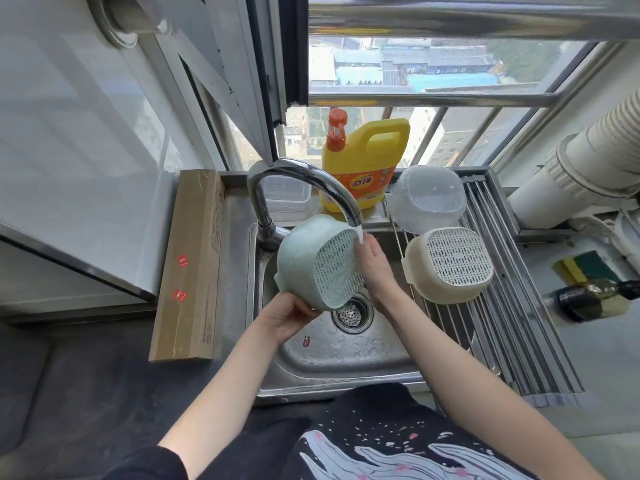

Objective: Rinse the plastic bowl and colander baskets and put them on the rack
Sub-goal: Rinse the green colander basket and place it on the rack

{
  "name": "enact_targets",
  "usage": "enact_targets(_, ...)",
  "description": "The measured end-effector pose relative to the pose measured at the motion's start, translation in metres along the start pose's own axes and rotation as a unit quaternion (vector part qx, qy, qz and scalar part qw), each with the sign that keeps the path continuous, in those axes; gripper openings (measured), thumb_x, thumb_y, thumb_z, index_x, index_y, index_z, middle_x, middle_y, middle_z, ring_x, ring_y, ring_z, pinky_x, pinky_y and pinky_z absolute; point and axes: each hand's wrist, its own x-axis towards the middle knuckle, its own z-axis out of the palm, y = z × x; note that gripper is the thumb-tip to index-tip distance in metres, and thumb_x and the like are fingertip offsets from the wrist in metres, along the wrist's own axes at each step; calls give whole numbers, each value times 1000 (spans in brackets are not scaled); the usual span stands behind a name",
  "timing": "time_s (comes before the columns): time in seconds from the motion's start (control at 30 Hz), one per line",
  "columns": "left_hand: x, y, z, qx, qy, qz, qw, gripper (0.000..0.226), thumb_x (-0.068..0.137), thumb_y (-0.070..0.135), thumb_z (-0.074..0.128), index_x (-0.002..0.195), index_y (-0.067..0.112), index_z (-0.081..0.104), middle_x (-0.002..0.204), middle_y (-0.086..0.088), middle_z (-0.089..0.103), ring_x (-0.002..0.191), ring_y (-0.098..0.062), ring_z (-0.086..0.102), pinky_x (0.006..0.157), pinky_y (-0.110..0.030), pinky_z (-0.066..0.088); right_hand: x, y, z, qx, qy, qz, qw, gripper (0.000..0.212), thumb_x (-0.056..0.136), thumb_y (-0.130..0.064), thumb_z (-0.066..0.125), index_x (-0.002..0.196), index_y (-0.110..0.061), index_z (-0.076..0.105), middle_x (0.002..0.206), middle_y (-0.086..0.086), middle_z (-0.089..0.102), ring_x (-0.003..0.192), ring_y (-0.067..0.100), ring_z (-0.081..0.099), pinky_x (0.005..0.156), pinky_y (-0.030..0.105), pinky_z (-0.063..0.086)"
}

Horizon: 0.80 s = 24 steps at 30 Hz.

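Observation:
A pale green colander basket [317, 261] is tilted on its side over the sink, under the running faucet [304, 188]. My left hand [289, 315] grips its lower rim from below. My right hand [372, 259] lies flat against its perforated bottom, where the water falls. On the roll-up rack [502, 306] at the right, a cream colander basket [448, 265] sits upside down. Behind it a clear plastic bowl [426, 199] rests upside down too.
A yellow detergent bottle [363, 164] stands behind the steel sink [346, 348], beside a clear lidded container [285, 197]. A long cardboard box [194, 265] lies left of the sink. A sponge [585, 268] and a dark object [588, 301] sit on the right counter, near a white duct [581, 168].

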Motion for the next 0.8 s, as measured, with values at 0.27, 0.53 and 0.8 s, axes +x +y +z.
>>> enact_targets(0.27, -2, -10, 4, -173, -53, -88, 980, 69, 49, -26, 58, 113, 2, 62, 115, -34, 57, 101, -53, 55, 74, -63, 53, 4, -7, -16, -27, 6, -13, 1000, 38, 104, -28, 31, 113, -9, 62, 131, 12, 54, 123, 13, 50, 101, 11, 33)
enact_targets(0.53, 7, -5, -4, -138, 4, -84, 987, 33, 88, 3, 35, 116, -4, 52, 123, -27, 51, 106, -44, 55, 79, -54, 57, 4, -18, -20, 62, 66, 17, 996, 26, 96, -22, 53, 119, -9, 48, 108, 1, 58, 91, 6, 58, 76, 18, 50)
enact_targets(0.8, 19, 22, -4, -76, -59, -111, 989, 94, 76, 80, 40, 138, 9, 42, 142, -27, 39, 126, -54, 40, 80, -73, 44, -15, -19, -20, -37, 4, -90, 995, 61, 89, -61, 44, 59, -10, 57, 61, 5, 52, 60, 18, 46, 61, 33, 32)
